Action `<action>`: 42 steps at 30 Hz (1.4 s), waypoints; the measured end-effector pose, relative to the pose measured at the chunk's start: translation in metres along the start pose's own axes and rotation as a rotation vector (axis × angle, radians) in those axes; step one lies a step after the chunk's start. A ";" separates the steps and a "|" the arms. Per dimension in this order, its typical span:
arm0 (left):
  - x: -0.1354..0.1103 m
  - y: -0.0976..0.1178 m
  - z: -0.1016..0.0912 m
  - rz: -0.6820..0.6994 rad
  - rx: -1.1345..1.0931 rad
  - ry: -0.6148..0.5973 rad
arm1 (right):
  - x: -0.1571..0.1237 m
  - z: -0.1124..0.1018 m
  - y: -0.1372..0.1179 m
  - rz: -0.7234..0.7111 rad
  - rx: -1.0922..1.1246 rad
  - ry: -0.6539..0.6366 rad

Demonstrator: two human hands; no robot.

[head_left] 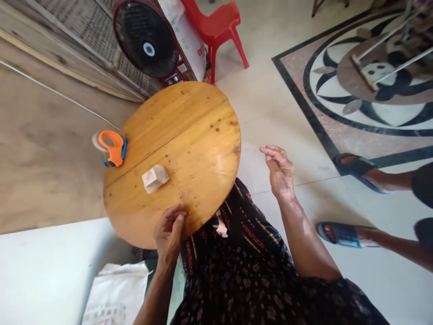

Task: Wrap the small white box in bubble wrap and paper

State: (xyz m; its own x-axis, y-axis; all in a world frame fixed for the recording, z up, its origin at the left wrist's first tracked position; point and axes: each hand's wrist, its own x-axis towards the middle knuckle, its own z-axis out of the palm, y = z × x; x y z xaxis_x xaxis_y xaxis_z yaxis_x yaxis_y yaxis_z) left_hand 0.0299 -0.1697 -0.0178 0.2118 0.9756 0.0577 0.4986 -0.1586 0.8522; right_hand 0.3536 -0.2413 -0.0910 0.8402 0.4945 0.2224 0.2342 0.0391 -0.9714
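Note:
My left hand (171,230) lies at the near edge of the round wooden table (199,131). Its fingers are loosely curved, a little apart from the thumb, with nothing visible in them. Beyond it on the tabletop sits a small pale box (155,178) with a printed top. My right hand (280,174) is raised beside the table's right edge, over the floor. Its thumb and fingertips come close together; whatever they may pinch is too faint to make out. An orange and blue tape dispenser (115,147) with a roll of tape rests at the table's far left edge.
A dark red round-fronted appliance (146,38) and a red plastic chair (216,27) stand behind the table. A white sack (115,293) lies at lower left. On the right, another person's feet in sandals (341,234) are on the tiled floor.

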 end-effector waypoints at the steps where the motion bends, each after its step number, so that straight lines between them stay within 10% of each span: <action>1: 0.000 -0.001 0.001 -0.007 -0.008 0.028 | 0.003 0.003 0.003 0.008 0.015 -0.031; 19: -0.006 -0.001 0.009 0.068 -0.123 0.088 | 0.064 0.024 -0.042 -0.456 -0.408 -0.423; 28: -0.004 -0.013 0.004 0.148 -0.199 0.024 | 0.024 -0.024 0.013 -0.231 -0.245 -0.185; 36: -0.005 -0.008 0.006 0.156 -0.254 0.013 | 0.026 -0.014 -0.027 -0.250 -0.099 -0.031; 42: -0.005 -0.013 0.005 0.144 -0.306 0.013 | 0.014 -0.014 -0.002 0.297 0.286 -0.023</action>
State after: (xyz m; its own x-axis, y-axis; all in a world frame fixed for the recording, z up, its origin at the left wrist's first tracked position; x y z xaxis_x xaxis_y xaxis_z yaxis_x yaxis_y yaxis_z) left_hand 0.0270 -0.1736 -0.0317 0.2500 0.9486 0.1940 0.1884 -0.2442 0.9513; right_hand 0.3718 -0.2466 -0.0850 0.8390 0.5395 -0.0702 -0.1653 0.1299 -0.9776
